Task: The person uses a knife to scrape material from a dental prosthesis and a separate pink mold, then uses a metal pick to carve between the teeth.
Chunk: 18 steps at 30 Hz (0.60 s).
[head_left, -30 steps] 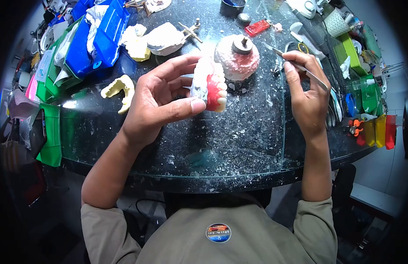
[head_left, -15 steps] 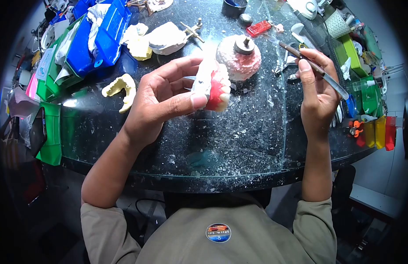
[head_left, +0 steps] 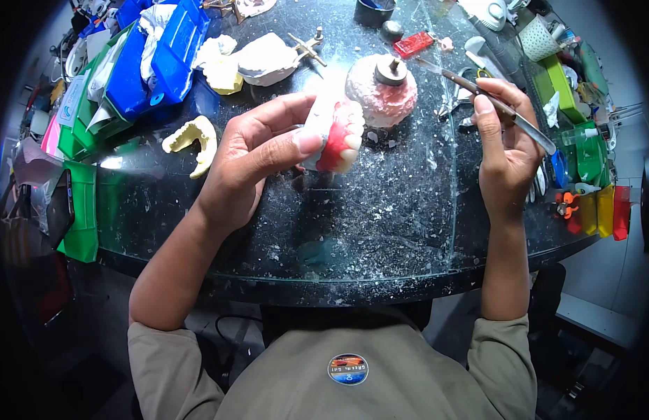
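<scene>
My left hand (head_left: 258,150) is closed round a dental model (head_left: 338,140), a white plaster base carrying pinkish-red wax and a row of cream teeth. The teeth face right, and the palm hides part of the base. Between thumb and fingers of my right hand (head_left: 504,133) lies a wax knife (head_left: 510,112) with a brown handle; its thin tip points up and left, its broad metal blade down and right. The tip is apart from the model. Beyond them stands a spirit burner-like metal cap (head_left: 390,72) on a rough pink-and-white lump (head_left: 382,101).
A red wax block (head_left: 413,45) and a dark round pot (head_left: 373,12) lie at the back. Plaster pieces (head_left: 268,59) and a yellowish horseshoe-shaped cast (head_left: 198,143) are on the left. Blue bins (head_left: 174,63) line the left side, green bins (head_left: 591,157) the right. White crumbs dot the black tabletop (head_left: 366,238).
My left hand has turned the dental model slightly, so more of the red wax and front teeth shows. The wax knife has barely shifted, and its thin tip shows more clearly.
</scene>
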{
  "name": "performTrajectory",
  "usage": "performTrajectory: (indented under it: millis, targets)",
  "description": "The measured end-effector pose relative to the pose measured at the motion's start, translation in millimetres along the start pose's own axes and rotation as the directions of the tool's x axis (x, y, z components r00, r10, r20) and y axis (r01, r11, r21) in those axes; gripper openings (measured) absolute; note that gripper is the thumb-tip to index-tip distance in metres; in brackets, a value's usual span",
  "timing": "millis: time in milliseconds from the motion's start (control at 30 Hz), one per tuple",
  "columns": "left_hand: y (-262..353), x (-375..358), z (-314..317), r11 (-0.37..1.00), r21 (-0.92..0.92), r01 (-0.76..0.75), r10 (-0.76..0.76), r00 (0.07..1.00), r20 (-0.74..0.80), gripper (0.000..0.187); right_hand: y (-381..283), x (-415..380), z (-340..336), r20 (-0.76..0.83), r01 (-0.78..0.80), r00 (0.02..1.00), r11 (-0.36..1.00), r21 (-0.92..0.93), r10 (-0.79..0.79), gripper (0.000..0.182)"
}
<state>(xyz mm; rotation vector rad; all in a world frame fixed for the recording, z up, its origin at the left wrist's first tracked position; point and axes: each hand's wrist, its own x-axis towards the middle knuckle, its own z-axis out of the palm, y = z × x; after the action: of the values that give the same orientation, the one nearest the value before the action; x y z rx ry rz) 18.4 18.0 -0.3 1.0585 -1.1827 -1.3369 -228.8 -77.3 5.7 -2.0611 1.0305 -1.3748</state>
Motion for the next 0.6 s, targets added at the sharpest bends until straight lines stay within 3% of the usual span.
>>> performTrajectory:
  millis: [600]
  targets:
    - [-2.2, 1.1, -1.6, 1.000, -0.003, -0.029, 0.029, 1.000, 0.006, 0.061, -1.1, 0.1, 0.3, -0.005, 0.019, 1.000, 1.000, -0.013, -0.019, 0.013]
